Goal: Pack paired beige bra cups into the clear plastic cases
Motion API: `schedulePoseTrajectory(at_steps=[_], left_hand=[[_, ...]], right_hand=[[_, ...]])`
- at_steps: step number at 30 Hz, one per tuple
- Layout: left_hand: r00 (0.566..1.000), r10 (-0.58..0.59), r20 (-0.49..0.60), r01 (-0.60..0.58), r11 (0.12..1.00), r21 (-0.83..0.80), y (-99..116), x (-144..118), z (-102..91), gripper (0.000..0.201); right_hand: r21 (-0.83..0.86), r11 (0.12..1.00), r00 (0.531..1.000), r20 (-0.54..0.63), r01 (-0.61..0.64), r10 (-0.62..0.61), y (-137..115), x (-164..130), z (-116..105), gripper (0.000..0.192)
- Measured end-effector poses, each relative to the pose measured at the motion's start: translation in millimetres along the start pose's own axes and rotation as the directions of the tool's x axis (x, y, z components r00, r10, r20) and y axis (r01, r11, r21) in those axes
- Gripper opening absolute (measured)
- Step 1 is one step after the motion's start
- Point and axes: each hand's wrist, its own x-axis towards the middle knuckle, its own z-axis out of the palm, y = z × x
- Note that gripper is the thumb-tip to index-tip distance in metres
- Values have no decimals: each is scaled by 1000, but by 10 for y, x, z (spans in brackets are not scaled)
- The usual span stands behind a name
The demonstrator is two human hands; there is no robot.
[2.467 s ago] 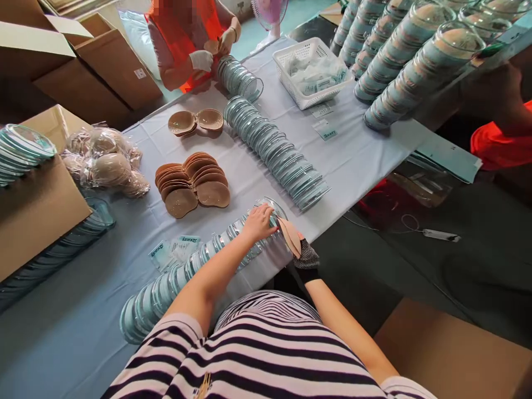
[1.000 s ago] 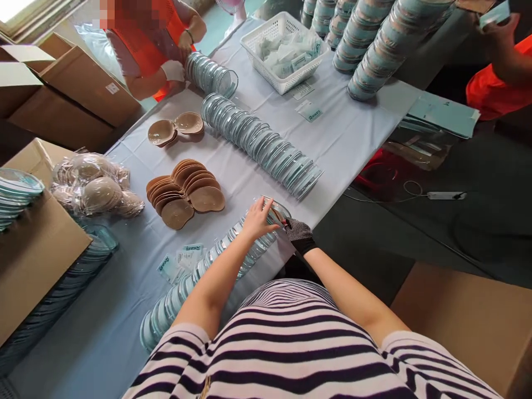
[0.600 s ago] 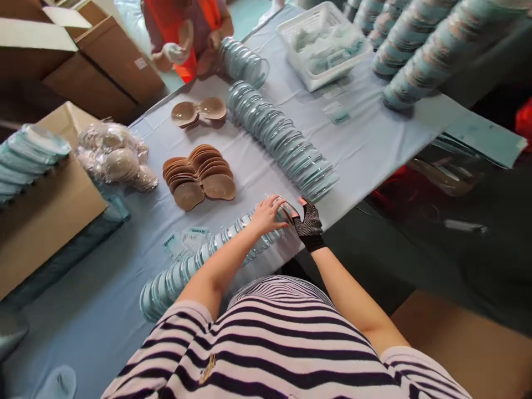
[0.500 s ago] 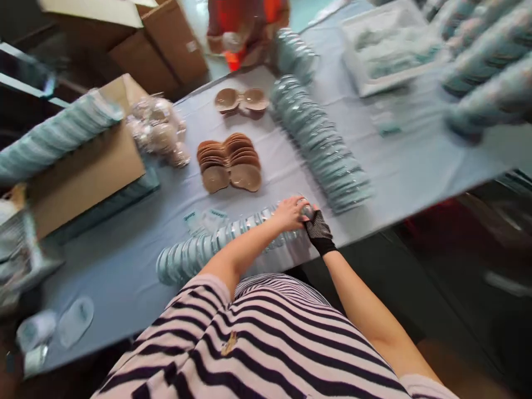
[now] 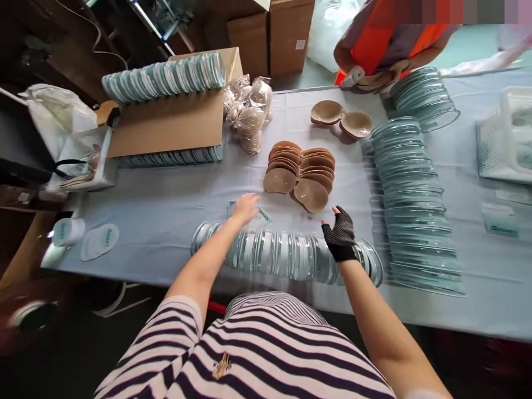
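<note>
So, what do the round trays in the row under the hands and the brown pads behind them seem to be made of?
Round trays: probably thin clear plastic, glossy; the cloth shows through and the rims glint.
Brown pads: seemingly soft silicone or foam, matte tan, with no highlights.

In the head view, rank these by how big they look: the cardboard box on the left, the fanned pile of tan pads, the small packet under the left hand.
1. Cardboard box, largest.
2. Fanned pile of tan pads, clearly smaller.
3. Small packet at the left hand, smallest, partly hidden.
The box lies farther from the camera, so its lead is safe.
</note>
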Motion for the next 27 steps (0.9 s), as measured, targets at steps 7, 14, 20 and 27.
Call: schedulePoseTrajectory(at_steps=[7, 14, 20, 27], left_hand=[[946, -137, 295, 112, 989, 100, -999, 267, 122, 53], [958, -13, 285, 88, 964, -252, -742, 361, 172, 57], [845, 48, 533, 521, 156, -839, -36, 542, 293, 43], [700, 35, 713, 650, -446, -615, 754, 1112, 613, 13]], right_hand=[[-507, 862, 907, 352, -21, 230, -77, 1296, 847, 63], [-542, 833, 857, 474, 106, 200, -121, 1389, 934, 41], [-507, 822, 874, 486, 260, 24, -237, 1561, 937, 58], [-456, 835, 742, 664, 307, 90, -460, 2010, 1203, 34]])
